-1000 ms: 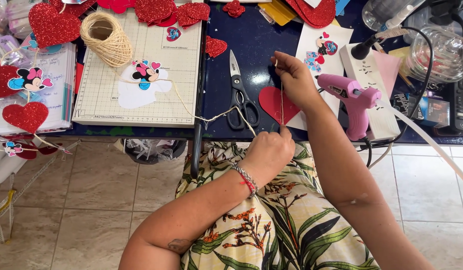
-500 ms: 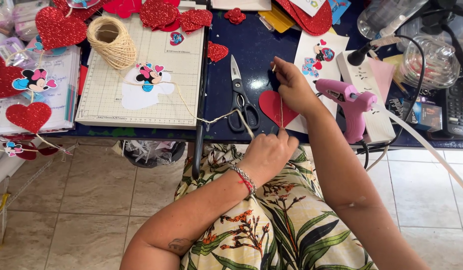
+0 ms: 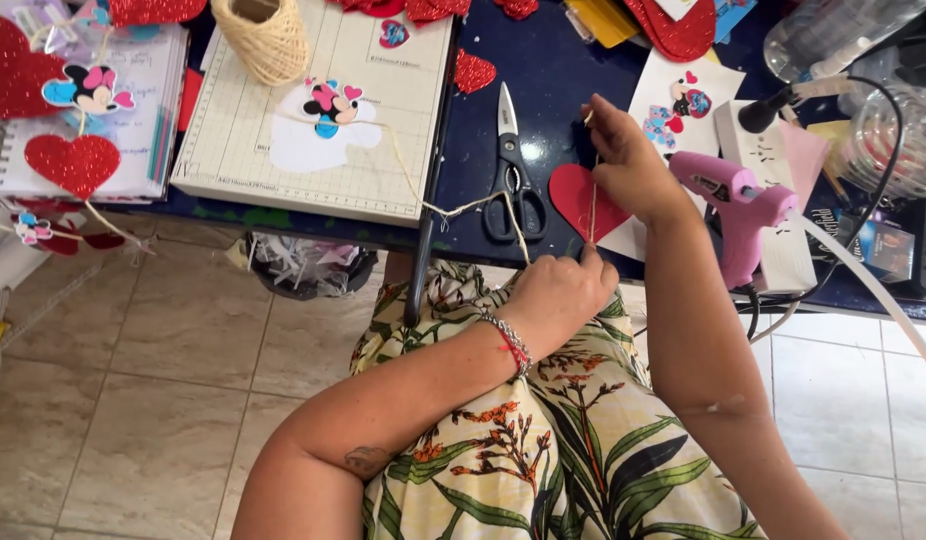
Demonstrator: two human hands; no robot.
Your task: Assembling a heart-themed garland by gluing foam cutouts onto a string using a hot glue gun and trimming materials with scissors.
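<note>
Fingers (image 3: 595,118) pinching twine (image 3: 592,200) across heart (image 3: 581,203)

surface: dark blue table (image 3: 543,80) | on it: scissors (image 3: 511,170), cutting mat (image 3: 313,120), pink glue gun (image 3: 738,205), red heart (image 3: 575,200)

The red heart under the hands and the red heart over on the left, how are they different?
The plain heart has a flat, smooth red face; the glitter heart sparkles. The plain heart lies on the dark blue table with twine stretched across it between the right hand and left hand; the glitter heart rests on a notebook, with no hand near. Both are red heart cutouts of similar size.
</note>
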